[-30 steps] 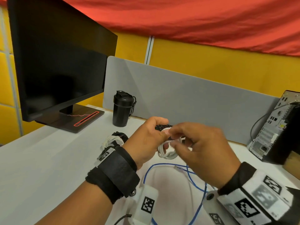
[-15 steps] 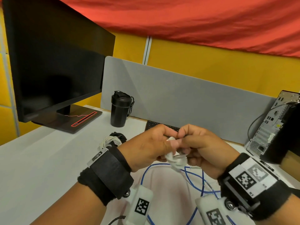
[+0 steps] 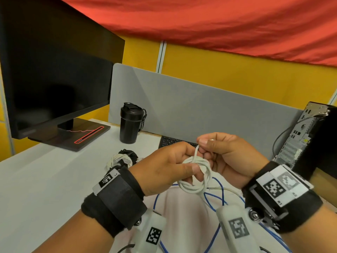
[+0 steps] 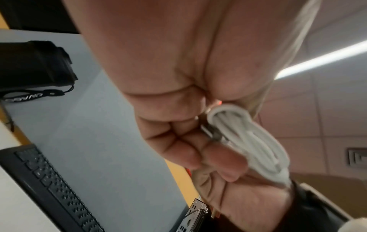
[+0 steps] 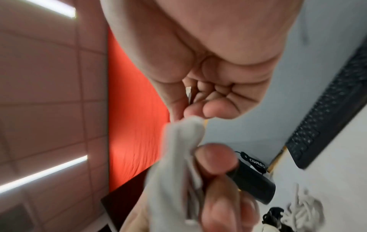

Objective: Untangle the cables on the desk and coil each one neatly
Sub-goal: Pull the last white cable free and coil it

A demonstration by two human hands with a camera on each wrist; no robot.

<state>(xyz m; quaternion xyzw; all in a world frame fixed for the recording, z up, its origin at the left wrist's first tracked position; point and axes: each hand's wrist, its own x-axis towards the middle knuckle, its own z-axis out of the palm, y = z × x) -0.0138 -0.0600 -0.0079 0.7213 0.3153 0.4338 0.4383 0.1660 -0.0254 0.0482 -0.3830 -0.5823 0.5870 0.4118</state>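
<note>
The left hand (image 3: 164,167) grips the white cable (image 3: 198,176) coil to keep its loops together, while the right hand (image 3: 226,154) pinches its free end, likely for wrapping.

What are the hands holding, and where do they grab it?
A white cable: left hand grips its coiled loops, right hand pinches its free end above them.

Both forearms reach forward and meet in front of the chest, each wrist wrapped in a black band. The left hand (image 3: 164,168) is turned thumb-up, its fingers curled and the thumb (image 3: 189,168) pressed toward them in a pinch. The right hand (image 3: 228,157) sits just beside it, slightly higher, knuckles up, with thumb and forefinger (image 3: 206,141) pinched together above the left fingertips.
</note>
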